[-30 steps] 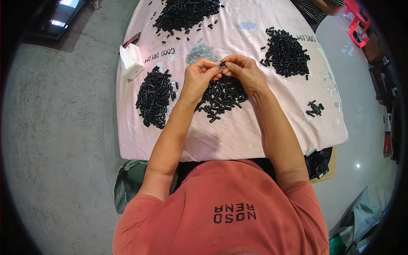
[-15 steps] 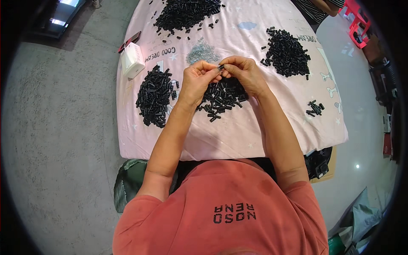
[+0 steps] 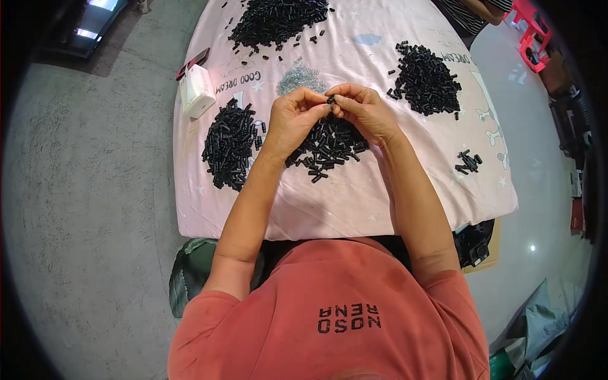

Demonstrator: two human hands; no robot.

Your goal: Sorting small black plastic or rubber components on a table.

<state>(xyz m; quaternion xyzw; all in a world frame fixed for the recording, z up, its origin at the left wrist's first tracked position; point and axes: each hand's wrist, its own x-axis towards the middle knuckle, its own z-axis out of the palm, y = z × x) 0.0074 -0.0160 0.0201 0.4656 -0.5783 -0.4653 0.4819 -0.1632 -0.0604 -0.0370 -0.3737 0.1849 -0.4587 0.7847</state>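
Above the middle of the table, both my hands meet fingertip to fingertip over a small black cylindrical piece (image 3: 330, 99). My left hand (image 3: 295, 119) is closed in a pinch at its left side. From the right, my right hand (image 3: 366, 113) pinches the same piece between thumb and forefinger. Anything smaller between the fingertips is hidden. Just below the hands lies a pile of similar black pieces (image 3: 329, 149). Behind them is a heap of small shiny, clear or silvery parts (image 3: 299, 77), too fine to make out.
More black piles lie at the left (image 3: 229, 145), far (image 3: 278, 22) and right (image 3: 427, 79), with a small cluster (image 3: 468, 161) nearer right. A white box (image 3: 197, 92) stands by the left edge of the pink tablecloth (image 3: 354, 209). A person in a striped top (image 3: 465, 16) is at far right.
My left hand has shifted slightly left, its fingers a little further from the right hand's. The black piece stays at the fingertips in nearly the same place.
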